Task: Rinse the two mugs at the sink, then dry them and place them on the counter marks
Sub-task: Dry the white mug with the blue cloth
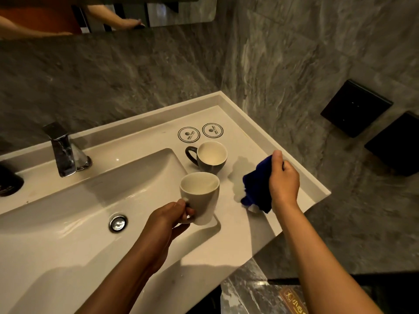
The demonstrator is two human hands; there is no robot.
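Observation:
My left hand (169, 219) grips the handle of a white mug (200, 196), held upright at the right edge of the sink basin (68, 223). A dark mug (209, 158) with a white inside stands on the counter (249, 234) just behind it, handle to the left. My right hand (283, 180) holds a dark blue cloth (257, 184) that hangs just above the counter, right of both mugs. Two round printed marks (188, 134) (212, 130) lie side by side on the counter behind the dark mug, both bare.
A chrome faucet (62, 150) stands behind the basin, with a drain plug (118, 223) in the basin floor. A dark object (9, 182) sits at the far left edge. Grey stone walls close in behind and to the right; black wall boxes (356, 107) hang right.

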